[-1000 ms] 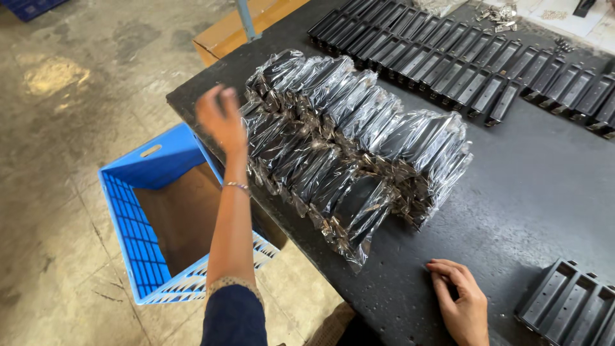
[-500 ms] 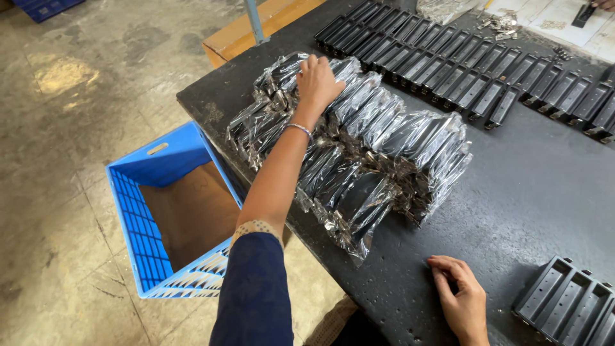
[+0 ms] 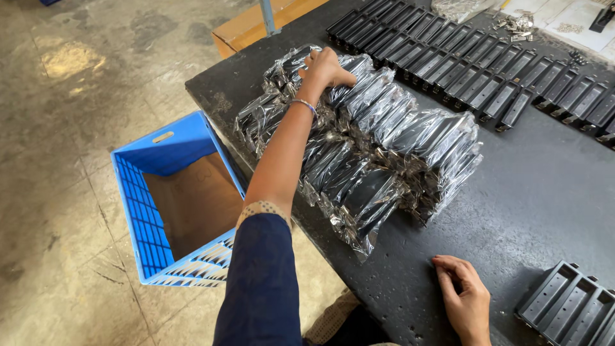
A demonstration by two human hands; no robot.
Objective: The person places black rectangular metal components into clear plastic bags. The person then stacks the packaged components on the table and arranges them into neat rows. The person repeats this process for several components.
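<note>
From the head view, the left hand (image 3: 325,67) reaches far up the frame, arm stretched across the heap, and its fingers curl down over the top of one clear-wrapped black part (image 3: 301,64) at the upper left end of the pile of wrapped parts (image 3: 378,154). It looks like a closing grasp from above; whether the fingers have fully closed round it I cannot tell, since the palm hides them. A thin bangle (image 3: 305,104) sits on that wrist.

The right hand (image 3: 464,298) lies low in the lower right of the frame, fingers loosely spread and flat on the dark table (image 3: 544,198), holding nothing. To me it seems to be bracing the body during the long reach.

The pile sits in the middle of the frame, shiny crinkled plastic sleeves packed in two rough rows, each over a black moulded piece. Along the upper right runs a neat line of unwrapped black channel parts (image 3: 461,70), and more of them (image 3: 570,311) at the lower right corner. A blue slatted crate (image 3: 138,211) stands on the floor at the left, just beside the table edge, open-topped with a brown liner inside. An orange-brown board (image 3: 256,29) lies at the top.
</note>
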